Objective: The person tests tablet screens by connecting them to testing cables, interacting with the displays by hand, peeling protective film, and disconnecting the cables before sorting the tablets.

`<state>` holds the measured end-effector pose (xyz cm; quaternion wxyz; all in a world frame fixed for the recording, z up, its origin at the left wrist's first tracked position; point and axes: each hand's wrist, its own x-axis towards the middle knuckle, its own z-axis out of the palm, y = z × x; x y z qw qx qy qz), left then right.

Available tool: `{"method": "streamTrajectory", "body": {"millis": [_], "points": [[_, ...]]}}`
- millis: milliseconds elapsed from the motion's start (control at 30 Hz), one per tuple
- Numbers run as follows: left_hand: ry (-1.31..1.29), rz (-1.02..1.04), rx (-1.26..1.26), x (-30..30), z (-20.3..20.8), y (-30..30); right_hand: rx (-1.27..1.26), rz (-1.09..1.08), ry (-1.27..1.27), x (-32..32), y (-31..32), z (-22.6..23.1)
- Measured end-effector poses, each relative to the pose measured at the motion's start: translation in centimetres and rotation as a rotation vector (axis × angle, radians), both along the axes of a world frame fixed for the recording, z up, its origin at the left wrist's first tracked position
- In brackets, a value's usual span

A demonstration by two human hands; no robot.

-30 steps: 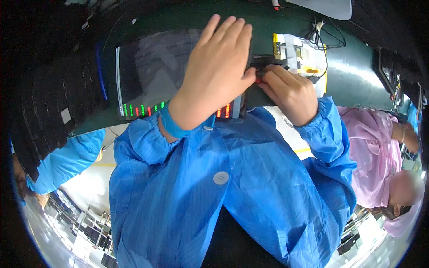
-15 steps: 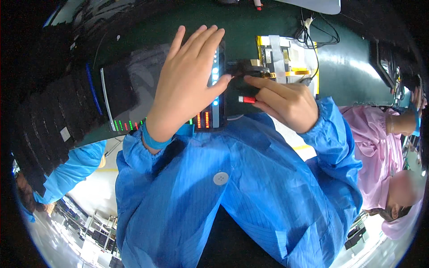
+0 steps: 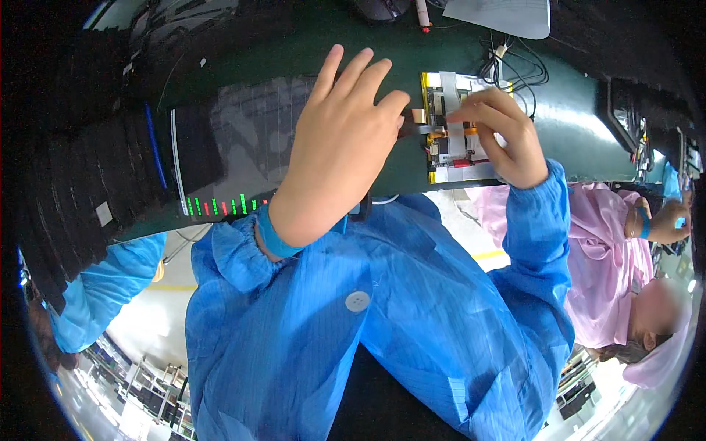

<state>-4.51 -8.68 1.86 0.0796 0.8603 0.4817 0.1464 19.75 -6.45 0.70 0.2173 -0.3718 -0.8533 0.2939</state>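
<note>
My left hand (image 3: 338, 140) is over the right part of a dark tablet-like screen (image 3: 228, 140). Its thumb and bent forefinger pinch the end of a dark flat cable (image 3: 418, 128), and the other fingers stretch away. The cable runs to a circuit board (image 3: 435, 151) with a strip of whitish tape (image 3: 448, 92) across it. My right hand (image 3: 507, 132) hangs over that board, slightly blurred, forefinger near the tape and thumb apart from it. An orange flat cable (image 3: 471, 131) shows beneath. A red piece (image 3: 463, 163) lies on the board's near part.
A bundle of black cables (image 3: 526, 66) lies beyond the board. At the far edge are a mouse (image 3: 381, 7), a pen with a red tip (image 3: 423, 16) and a white sheet (image 3: 507, 16). Dark trays (image 3: 81, 162) stand left. A co-worker in pink (image 3: 603, 257) sits right.
My left hand has shifted right and its forefinger has bent to the thumb. My right hand has moved right and away, onto the board, leaving the red piece there. The lit strip on the screen is hidden.
</note>
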Motion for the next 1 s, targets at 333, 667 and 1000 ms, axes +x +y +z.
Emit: {"method": "streamTrajectory", "body": {"millis": [333, 667, 1000], "points": [[0.019, 0.094, 0.075, -0.9, 0.2, -0.5, 0.122, 0.2, -0.01, -3.6, 3.6, -2.0], [-0.103, -0.042, 0.029, -0.7, 1.6, -0.3, 0.191, 0.055, 0.116, -3.8, 3.9, -1.0], [0.035, -0.409, 0.401, 3.5, -1.8, 1.8, 0.118, -0.245, 0.037, -1.6, -4.0, -2.6]]}}
